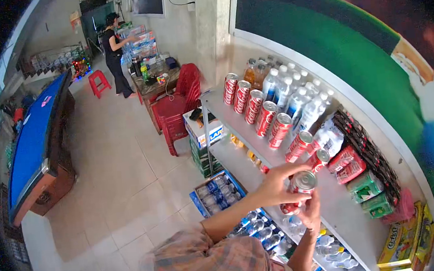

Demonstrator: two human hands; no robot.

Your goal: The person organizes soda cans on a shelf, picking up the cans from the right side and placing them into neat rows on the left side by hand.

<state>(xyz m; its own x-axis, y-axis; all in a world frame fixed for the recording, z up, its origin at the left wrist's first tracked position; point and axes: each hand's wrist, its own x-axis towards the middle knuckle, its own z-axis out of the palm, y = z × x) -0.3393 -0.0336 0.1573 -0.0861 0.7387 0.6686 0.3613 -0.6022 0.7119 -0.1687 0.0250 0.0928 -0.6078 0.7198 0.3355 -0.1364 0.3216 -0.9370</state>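
A red soda can point(303, 182) is held between both hands in front of the shelf point(336, 197). My left hand point(278, 184) curls round its upper left side, and my right hand point(310, 212) grips it from below on the right. The can's silver top faces the camera. Several red Coca-Cola cans point(253, 106) stand in a row along the shelf's front edge, the nearest ones point(318, 159) just beyond my hands. Behind them stand clear bottles point(296, 100) with white caps.
Packs of red cans point(347, 164) and green cans point(366, 187) lie at the back right, near yellow boxes point(399, 241). Bottles point(261, 229) fill the lower shelf. Left are a blue pool table point(36, 136), red chairs point(176, 113) and a person point(114, 54) beside stacked packs.
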